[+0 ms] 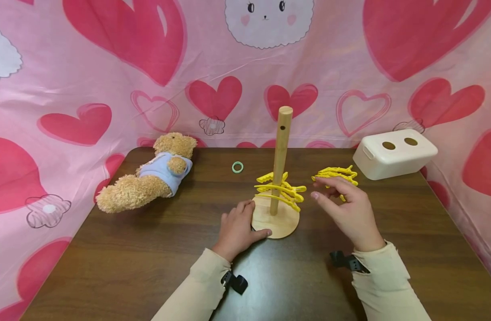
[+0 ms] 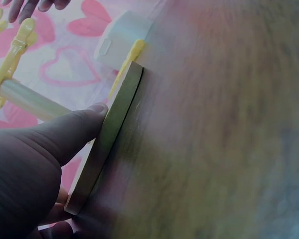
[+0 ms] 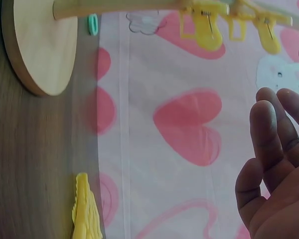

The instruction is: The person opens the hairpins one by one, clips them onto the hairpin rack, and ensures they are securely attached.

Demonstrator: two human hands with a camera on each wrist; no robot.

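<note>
A wooden stand has a round base [image 1: 281, 228] and an upright post [image 1: 283, 138]. Several yellow plastic clips [image 1: 293, 192] are attached around the lower part of the post. My left hand [image 1: 238, 229] grips the base's left side, its thumb [image 2: 79, 130] against the near rim and the fingers around the far left edge. To the right of the post, my right hand [image 1: 351, 214] hovers with its fingers spread loosely and holds nothing. Just beyond it lies a pile of yellow clips [image 1: 337, 172], partly hidden behind that hand in the head view.
A teddy bear [image 1: 161, 171] in a light blue top lies at the table's back left. A small green ring [image 1: 237, 167] lies behind the stand. At the back right stands a white box [image 1: 394, 156] with two round holes. A heart-patterned cloth [image 1: 229, 53] hangs behind the table.
</note>
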